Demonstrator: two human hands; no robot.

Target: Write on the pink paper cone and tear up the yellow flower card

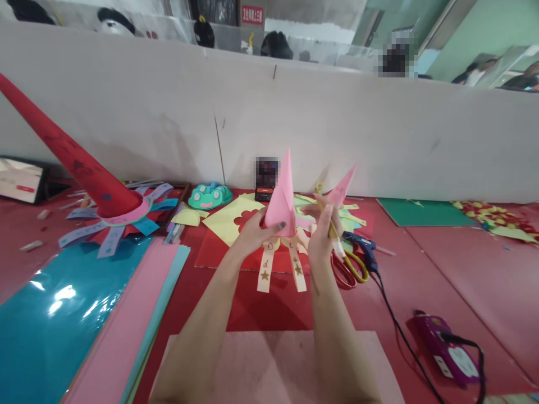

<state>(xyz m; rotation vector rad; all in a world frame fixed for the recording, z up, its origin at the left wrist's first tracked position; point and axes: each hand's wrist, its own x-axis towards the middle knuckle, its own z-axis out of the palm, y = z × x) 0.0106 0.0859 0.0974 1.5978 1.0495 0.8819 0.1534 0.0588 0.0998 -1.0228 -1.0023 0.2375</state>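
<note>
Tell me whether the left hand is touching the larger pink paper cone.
Touching. The head view shows the left hand with its thumb lying across the lower part of the larger pink paper cone.

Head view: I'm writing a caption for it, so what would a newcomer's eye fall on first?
Probably the long red cone, slanting across the left side above blue and lilac paper strips. Next, near the middle, the left hand holds a pointed pink paper cone. A glossy blue sheet shines at lower left.
</note>
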